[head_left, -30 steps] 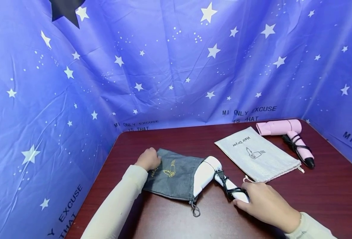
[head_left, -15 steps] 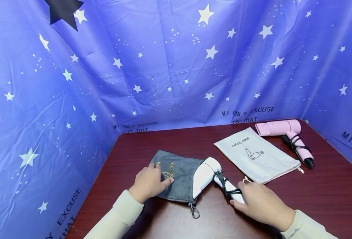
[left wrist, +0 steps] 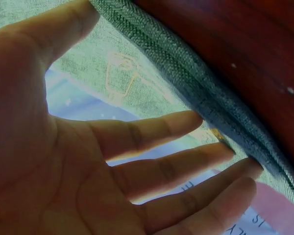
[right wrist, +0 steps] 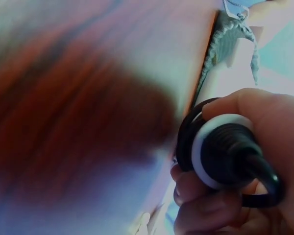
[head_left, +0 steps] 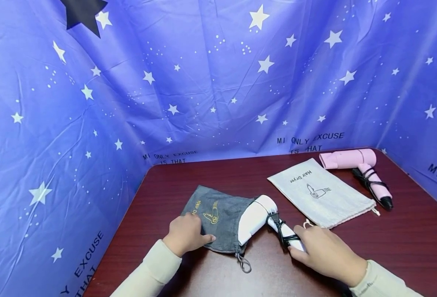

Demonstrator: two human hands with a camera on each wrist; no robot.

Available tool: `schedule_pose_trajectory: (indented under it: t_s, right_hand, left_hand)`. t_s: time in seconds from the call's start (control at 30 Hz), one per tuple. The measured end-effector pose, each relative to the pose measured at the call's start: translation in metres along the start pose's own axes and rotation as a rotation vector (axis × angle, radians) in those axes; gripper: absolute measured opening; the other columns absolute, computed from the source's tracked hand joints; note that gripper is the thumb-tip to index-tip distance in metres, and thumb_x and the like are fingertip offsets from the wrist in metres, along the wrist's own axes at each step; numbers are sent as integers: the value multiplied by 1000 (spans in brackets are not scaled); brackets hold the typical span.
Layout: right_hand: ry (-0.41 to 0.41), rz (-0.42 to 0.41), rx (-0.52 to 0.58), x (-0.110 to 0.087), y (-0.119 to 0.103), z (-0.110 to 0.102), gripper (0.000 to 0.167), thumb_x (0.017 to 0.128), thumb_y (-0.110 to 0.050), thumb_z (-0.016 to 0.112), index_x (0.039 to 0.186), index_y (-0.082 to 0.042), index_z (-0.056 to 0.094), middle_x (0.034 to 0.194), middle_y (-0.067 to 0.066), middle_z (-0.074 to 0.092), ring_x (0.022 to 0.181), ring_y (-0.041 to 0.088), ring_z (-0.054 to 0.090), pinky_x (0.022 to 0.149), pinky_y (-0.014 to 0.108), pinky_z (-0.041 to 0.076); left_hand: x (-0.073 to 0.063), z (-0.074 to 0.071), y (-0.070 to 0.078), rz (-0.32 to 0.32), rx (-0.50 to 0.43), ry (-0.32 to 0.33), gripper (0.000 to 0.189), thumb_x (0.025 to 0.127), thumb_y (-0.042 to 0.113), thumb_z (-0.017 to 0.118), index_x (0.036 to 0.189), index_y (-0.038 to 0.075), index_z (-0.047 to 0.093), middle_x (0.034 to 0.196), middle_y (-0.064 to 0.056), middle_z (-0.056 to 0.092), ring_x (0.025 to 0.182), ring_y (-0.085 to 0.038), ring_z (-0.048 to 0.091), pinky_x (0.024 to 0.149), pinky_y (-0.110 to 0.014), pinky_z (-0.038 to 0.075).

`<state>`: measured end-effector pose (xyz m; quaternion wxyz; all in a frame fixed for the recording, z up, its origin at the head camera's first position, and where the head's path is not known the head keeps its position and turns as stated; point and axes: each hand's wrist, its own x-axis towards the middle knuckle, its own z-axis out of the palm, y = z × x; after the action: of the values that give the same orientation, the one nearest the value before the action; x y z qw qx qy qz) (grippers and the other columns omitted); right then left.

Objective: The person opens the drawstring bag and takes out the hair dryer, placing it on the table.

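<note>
A white hair dryer point(head_left: 253, 220) lies with its nozzle end inside the mouth of a dark grey drawstring bag point(head_left: 226, 225), and the rest of it sticks out. My right hand point(head_left: 324, 251) grips the lower end of its handle, round which a black cord point(head_left: 279, 235) is wound; the right wrist view shows the fingers curled about the handle's black cord end point(right wrist: 230, 152). At the bag's near left edge is my left hand point(head_left: 186, 235), thumb over the printed side. Seen from the left wrist, its fingers point(left wrist: 152, 132) stretch out loosely, tips against the bag's edge.
Behind the right hand a pale drawstring bag point(head_left: 330, 206) printed "Hair Dryer" lies flat. Beside it, at the back right, rests a pink hair dryer point(head_left: 352, 160) with its cord wrapped. Blue star-patterned curtains point(head_left: 211, 82) enclose the dark red table point(head_left: 233, 173).
My left hand has come from the bag's far left corner down its left side to the near edge. The right hand keeps its grip; the dryer and bag have barely moved.
</note>
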<state>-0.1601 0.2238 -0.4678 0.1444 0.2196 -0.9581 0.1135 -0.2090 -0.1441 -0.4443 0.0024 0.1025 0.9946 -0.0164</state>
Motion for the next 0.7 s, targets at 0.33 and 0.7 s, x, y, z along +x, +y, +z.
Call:
schedule_pose_trajectory:
  t_s: [0.33,0.7]
  right_hand:
    - [37,37,13,2,4,-2,34,77,-35,84,74,-23,52,60,-11,45,53,11,47,49,37,39]
    - [38,69,20,9,11,-3,31,78,-35,84,78,-20,56,59,-8,48,54,14,52,51,42,43]
  left_hand:
    - [11,-7,-10,-6,-15,-31,61,72,71,81,59,19,52,75,-4,61,67,-30,62,54,-45,51]
    - [14,-10,-22,-5,-39,-58,60,70,68,85,61,18,54,73,-4,59,68,-30,62,57,-46,52]
